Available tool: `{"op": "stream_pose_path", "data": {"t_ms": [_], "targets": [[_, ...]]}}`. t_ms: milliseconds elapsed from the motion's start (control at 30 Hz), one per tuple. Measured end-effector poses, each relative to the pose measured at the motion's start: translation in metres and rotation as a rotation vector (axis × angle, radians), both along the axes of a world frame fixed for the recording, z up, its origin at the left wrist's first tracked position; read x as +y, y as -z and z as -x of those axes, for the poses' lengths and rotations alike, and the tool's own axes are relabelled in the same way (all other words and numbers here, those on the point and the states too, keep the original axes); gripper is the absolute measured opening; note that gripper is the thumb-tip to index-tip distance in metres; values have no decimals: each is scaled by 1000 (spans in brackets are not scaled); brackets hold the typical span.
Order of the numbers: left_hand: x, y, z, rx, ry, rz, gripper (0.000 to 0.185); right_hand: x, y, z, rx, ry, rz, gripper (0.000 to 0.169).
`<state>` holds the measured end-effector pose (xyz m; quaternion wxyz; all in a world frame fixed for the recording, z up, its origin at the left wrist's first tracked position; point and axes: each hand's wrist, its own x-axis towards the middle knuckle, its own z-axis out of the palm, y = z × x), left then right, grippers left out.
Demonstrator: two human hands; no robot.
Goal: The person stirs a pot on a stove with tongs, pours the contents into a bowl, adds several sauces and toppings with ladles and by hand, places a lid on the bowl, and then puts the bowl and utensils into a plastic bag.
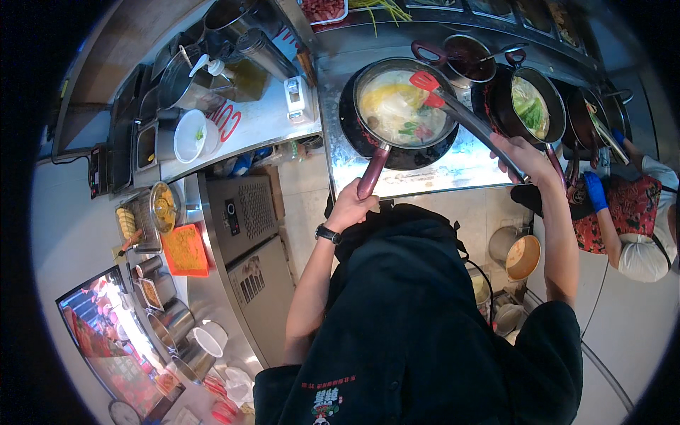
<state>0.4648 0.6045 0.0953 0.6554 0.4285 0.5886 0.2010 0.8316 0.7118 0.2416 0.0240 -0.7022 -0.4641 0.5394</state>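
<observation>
My left hand (351, 206) grips the dark red handle of a frying pan (374, 172), which sits on a round black hob at the front of the steel counter. My right hand (523, 159) is closed around the dark handle of tongs with red tips (425, 82). The tips are over the right part of the pan, above the food. In the pan is a pale bubbling soup (396, 109) with yellow and white egg-like patches, green leaves and some reddish pieces. Whether the tips touch the soup, I cannot tell.
Right of the pan stand a saucepan of dark sauce (467, 56) and a second pan with greens (531, 109). A co-worker with blue gloves (596, 191) works at further pans on the far right. A white tub (195, 135) stands on the left counter; a metal pot (515, 252) is low at right.
</observation>
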Motion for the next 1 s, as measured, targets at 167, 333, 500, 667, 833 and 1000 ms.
{"op": "stream_pose_path", "data": {"t_ms": [167,333,500,667,833,1000], "targets": [[0,1,0,-16,-3,2,33,0,10,25,-478,-385,-276,62],[-2,6,1,-39,-16,-17,33,-16,34,63,-619,-601,-504,49],[0,0,-1,-61,-16,-11,33,-22,21,78,-655,-776,-576,50],[1,-4,-4,-102,-37,-4,31,-9,57,87,-795,-655,-676,45],[-5,3,-1,-65,-51,-43,31,-18,24,91,-857,-630,-621,37],[-3,5,1,-64,-24,-11,35,-26,-12,104,-802,-814,-511,37]]}}
